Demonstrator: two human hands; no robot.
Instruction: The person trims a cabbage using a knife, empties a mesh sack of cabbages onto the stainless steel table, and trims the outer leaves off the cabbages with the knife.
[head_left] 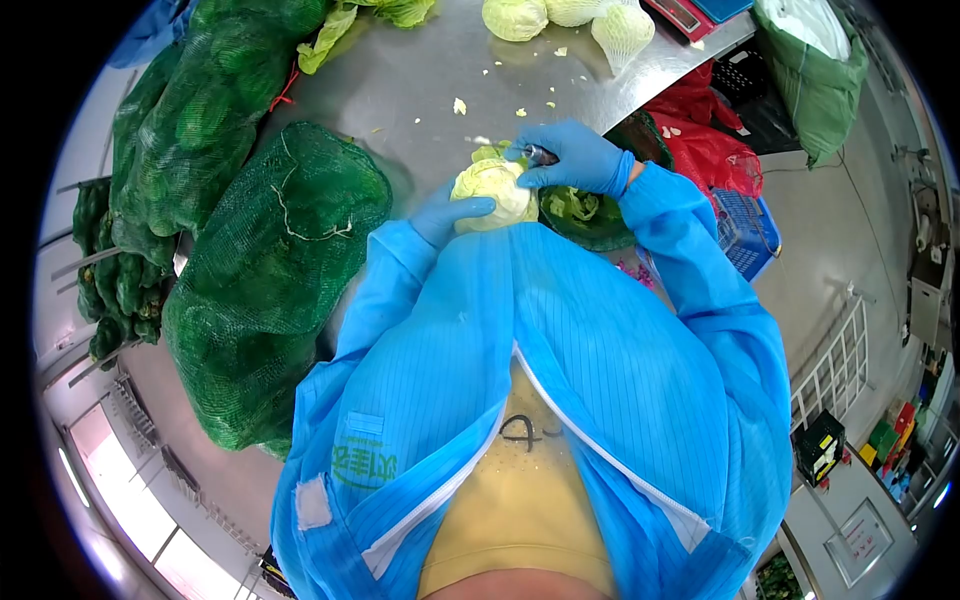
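A pale green cabbage is held close to the front of the blue coat, at the near edge of the metal table. My left hand, in a blue glove, grips it from the left, the thumb across its lower side. My right hand, also gloved, is closed around the dark handle of a tool at the cabbage's upper right. The tool's far end is blurred, so its kind is unclear. Some loose leaf stands up at the top of the cabbage.
Green mesh sacks fill the left side. Cabbages, one in white netting, lie on the metal table with leaf scraps. Right of my right hand are a red bag and a blue crate. Leaves lie below that hand.
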